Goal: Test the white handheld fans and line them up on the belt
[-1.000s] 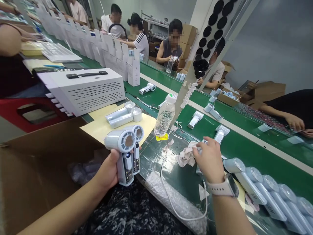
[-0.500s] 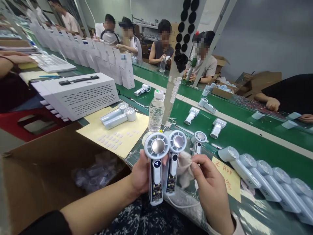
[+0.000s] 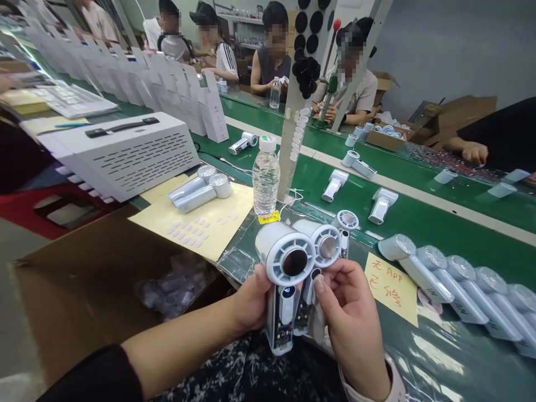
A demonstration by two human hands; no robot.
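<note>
- Handheld fan (image 3: 286, 306), pale blue, sits upright and slightly tilted within the left hand (image 3: 251, 301), whose fingers curl round its handle, thumb just below the round head.
- Second handheld fan (image 3: 321, 250) stands right behind and beside it, between the left and right fingers.
- Right hand (image 3: 354, 318): thumb and forefinger pinch a pale cloth (image 3: 319, 322) at the second fan's upper handle.
- Both fans look light and stiff, the smooth casings probably a little slippery; the bare circuit boards seem the fragile part. Best hold: the handle's side walls, clear of the boards and the metal discs.
- Beyond the right fingers, another handheld fan (image 3: 347, 220) lies on the tabletop (image 3: 464, 363); farther to their right is a row of wrapped fans (image 3: 458, 285), cut off by the frame edge.
- Hidden: the left fingertips, mostly behind the near fan; much of the second handle and cloth. Whether the right fingertips touch the casing itself, I cannot tell.
</note>
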